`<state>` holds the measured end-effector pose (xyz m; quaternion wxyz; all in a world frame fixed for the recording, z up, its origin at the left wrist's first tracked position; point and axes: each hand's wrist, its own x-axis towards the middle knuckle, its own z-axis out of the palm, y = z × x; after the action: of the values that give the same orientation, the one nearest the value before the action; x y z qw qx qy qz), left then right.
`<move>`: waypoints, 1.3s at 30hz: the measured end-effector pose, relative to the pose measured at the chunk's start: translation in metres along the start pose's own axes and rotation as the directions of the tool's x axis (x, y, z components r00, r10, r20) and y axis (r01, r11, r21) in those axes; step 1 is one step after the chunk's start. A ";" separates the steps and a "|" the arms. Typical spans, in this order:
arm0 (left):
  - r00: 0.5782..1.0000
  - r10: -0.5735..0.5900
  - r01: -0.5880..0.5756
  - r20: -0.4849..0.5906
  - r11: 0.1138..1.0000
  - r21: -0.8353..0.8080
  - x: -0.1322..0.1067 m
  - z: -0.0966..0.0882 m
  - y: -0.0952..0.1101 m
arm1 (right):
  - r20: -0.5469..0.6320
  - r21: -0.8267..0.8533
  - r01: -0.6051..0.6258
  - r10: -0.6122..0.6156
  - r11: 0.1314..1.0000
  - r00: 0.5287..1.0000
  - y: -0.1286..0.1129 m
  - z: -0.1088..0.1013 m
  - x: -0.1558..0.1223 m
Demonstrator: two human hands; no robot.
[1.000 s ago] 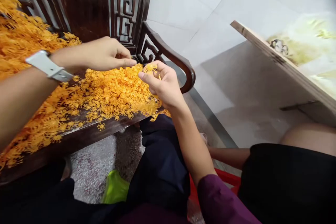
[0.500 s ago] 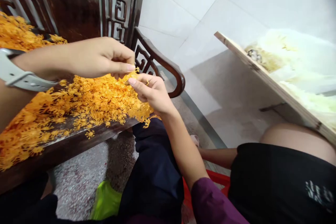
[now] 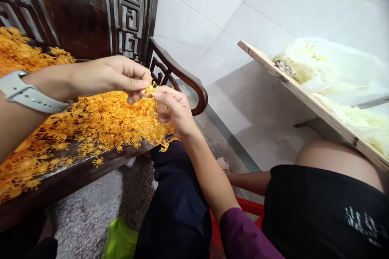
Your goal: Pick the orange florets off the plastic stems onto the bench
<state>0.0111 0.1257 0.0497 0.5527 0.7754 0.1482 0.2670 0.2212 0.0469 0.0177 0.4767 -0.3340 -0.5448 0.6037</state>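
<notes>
Between my two hands is a small orange plastic flower piece (image 3: 149, 89) with thin branching arms. My left hand (image 3: 126, 76), with a pale watch strap on its wrist, pinches it from the left. The thumb and forefinger of my right hand (image 3: 176, 109) pinch its other side, and the fingertips nearly meet. Beneath both hands spreads a large heap of the same orange flower pieces (image 3: 109, 123) on a dark wooden bench (image 3: 88, 178). A loose orange flower piece (image 3: 97, 162) lies at the bench's front edge.
The bench's curved armrest (image 3: 199, 93) rises just beyond my right hand. To the right, a wooden board (image 3: 304, 89) carries pale pieces in clear plastic bags (image 3: 322, 60) and scissors (image 3: 282, 66). Another person's leg in black shorts (image 3: 316, 202) is close by on my right.
The view has shifted slightly. My fingertips have come closer together on the orange flower piece, and my right thumb has moved up beside the left one.
</notes>
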 end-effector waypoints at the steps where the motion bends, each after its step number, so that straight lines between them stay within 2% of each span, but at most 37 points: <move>1: 1.000 -0.015 0.015 0.008 1.000 0.014 -0.001 -0.001 0.000 | -0.015 -0.039 0.017 -0.017 0.999 1.000 0.000 0.001 0.000; 6: 0.995 -0.078 0.081 -0.059 0.996 0.048 -0.004 0.000 0.005 | -0.083 -0.176 0.056 -0.072 0.983 0.994 -0.002 0.005 -0.001; 10: 0.998 0.005 0.005 -0.058 0.984 0.178 -0.004 0.003 0.012 | -0.044 -0.172 0.088 -0.097 0.981 0.994 -0.004 0.011 -0.001; 13: 0.997 0.079 -0.074 -0.018 0.979 0.190 -0.005 0.005 0.019 | -0.004 -0.160 0.099 -0.101 0.982 0.995 -0.007 0.016 -0.005; 16: 0.994 0.106 -0.105 0.000 0.990 0.099 -0.008 0.009 0.022 | 0.001 -0.154 0.082 -0.083 0.985 0.997 -0.011 0.021 -0.010; 20: 0.999 0.036 -0.038 -0.018 0.987 -0.158 -0.012 0.017 0.017 | 0.059 -0.136 0.096 -0.088 0.986 0.994 -0.013 0.024 -0.011; 23: 1.000 -0.005 0.014 0.028 0.939 -0.343 -0.014 0.022 0.010 | 0.136 -0.080 0.094 -0.082 0.992 0.987 -0.013 0.025 -0.009; 27: 0.997 0.030 0.009 0.068 0.863 -0.506 -0.014 0.028 0.002 | 0.177 -0.045 0.044 -0.035 0.998 0.984 -0.014 0.026 -0.007; 34: 0.997 0.053 -0.015 0.056 0.848 -0.530 -0.013 0.032 0.006 | 0.259 -0.020 0.081 -0.073 0.997 0.963 -0.012 0.020 -0.003; 39: 0.995 0.005 0.045 0.096 0.858 -0.511 -0.015 0.027 0.005 | 0.324 -0.057 0.088 -0.065 0.995 0.944 -0.004 0.014 -0.001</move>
<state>0.0144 0.0951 0.0438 0.7480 0.6106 0.0537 0.2545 0.2098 0.0409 0.0242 0.3926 -0.2264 -0.6486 0.6115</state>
